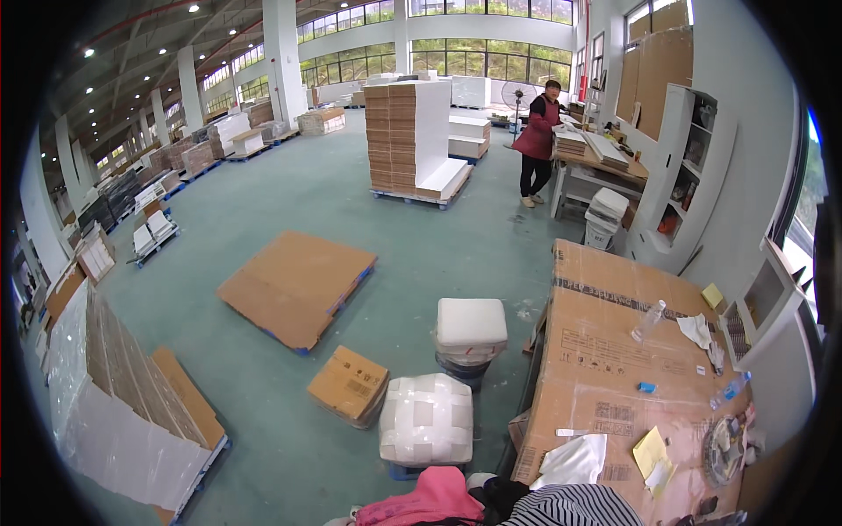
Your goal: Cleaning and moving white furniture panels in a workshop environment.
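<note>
Neither of my hands shows in the head view. At the lower edge lie a pink cloth or garment and a black-and-white striped fabric; whether these are worn or laid down, I cannot tell. To the right is a table covered with flattened cardboard. On it rest a white cloth, a yellow paper, a clear plastic bottle, a small blue roll and a round clear dish-like thing.
A white wrapped bundle, a cardboard box and a white-topped stool stand ahead. Beyond are a cardboard-covered pallet and a tall panel stack. A person stands at a far workbench. Wrapped panels lean left.
</note>
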`<state>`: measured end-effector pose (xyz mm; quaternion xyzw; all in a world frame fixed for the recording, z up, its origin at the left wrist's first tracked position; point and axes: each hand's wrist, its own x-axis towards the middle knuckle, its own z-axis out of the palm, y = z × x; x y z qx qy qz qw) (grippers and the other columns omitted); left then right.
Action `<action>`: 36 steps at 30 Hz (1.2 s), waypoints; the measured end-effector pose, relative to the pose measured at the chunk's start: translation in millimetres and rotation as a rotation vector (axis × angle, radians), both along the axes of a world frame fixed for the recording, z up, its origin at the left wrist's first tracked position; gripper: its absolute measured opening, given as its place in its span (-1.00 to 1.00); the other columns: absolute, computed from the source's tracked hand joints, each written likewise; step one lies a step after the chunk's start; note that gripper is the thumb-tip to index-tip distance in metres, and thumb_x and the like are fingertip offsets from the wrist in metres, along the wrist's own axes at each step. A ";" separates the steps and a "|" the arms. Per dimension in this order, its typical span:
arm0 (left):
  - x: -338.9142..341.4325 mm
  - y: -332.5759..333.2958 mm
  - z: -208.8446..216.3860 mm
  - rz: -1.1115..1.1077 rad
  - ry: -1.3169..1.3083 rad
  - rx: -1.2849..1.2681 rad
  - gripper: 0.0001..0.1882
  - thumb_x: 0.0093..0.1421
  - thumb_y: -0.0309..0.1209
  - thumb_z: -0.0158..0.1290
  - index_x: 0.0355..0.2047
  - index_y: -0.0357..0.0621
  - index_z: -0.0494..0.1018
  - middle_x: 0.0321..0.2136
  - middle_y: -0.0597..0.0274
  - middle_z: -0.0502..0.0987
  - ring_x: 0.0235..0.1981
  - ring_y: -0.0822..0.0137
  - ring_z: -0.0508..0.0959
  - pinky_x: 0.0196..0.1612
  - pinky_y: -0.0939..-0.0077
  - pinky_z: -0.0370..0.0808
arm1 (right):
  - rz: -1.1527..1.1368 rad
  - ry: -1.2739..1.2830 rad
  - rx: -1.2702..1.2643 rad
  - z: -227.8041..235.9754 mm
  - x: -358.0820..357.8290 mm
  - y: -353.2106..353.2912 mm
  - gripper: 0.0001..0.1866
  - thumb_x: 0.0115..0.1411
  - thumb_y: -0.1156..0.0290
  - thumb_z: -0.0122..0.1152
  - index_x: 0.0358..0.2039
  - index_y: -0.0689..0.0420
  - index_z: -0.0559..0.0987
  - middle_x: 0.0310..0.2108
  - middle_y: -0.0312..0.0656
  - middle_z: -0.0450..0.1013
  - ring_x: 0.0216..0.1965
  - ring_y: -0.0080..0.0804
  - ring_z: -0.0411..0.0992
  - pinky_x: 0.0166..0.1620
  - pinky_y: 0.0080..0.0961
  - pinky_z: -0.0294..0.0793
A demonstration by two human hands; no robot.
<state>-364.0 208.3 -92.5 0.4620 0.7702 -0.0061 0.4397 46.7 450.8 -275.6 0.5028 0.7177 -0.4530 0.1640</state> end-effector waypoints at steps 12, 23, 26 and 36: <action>4.5 6.1 1.1 -0.034 0.019 0.042 -0.57 0.26 -0.14 -0.07 -0.02 -0.14 0.55 -0.02 -0.08 0.55 0.07 -0.08 0.48 0.15 0.14 0.39 | 0.083 0.190 -0.103 46.9 9.0 8.3 -0.82 0.10 0.39 0.23 -0.33 0.13 0.72 -0.40 -0.10 0.62 -0.38 -0.33 0.56 -0.26 -0.25 0.50; 5.6 1.6 10.5 -0.080 0.036 0.027 -0.55 0.26 -0.13 -0.06 0.00 -0.15 0.53 -0.01 -0.09 0.54 0.09 -0.07 0.47 0.17 0.16 0.37 | 0.153 -0.005 -0.023 148.5 13.9 -5.1 -0.75 -0.05 0.29 0.28 -0.37 0.14 0.71 -0.42 0.02 0.60 -0.33 -0.10 0.62 -0.29 -0.18 0.53; 6.7 3.5 13.0 -0.069 0.013 0.038 -0.55 0.27 -0.12 -0.06 0.00 -0.15 0.53 -0.01 -0.08 0.55 0.09 -0.07 0.47 0.17 0.16 0.38 | 0.117 0.051 -0.095 161.2 16.2 -5.2 -0.72 -0.04 0.27 0.27 -0.34 0.14 0.71 -0.40 0.05 0.60 -0.32 -0.08 0.62 -0.27 -0.20 0.53; 4.5 -1.1 8.2 -0.063 -0.005 0.030 -0.53 0.26 -0.10 -0.06 0.01 -0.14 0.53 0.00 -0.07 0.55 0.10 -0.05 0.47 0.17 0.17 0.38 | 0.061 0.069 -0.049 176.9 11.6 -11.6 -0.64 -0.03 0.16 0.27 -0.27 0.10 0.70 -0.31 0.09 0.60 -0.20 0.02 0.59 -0.16 -0.18 0.53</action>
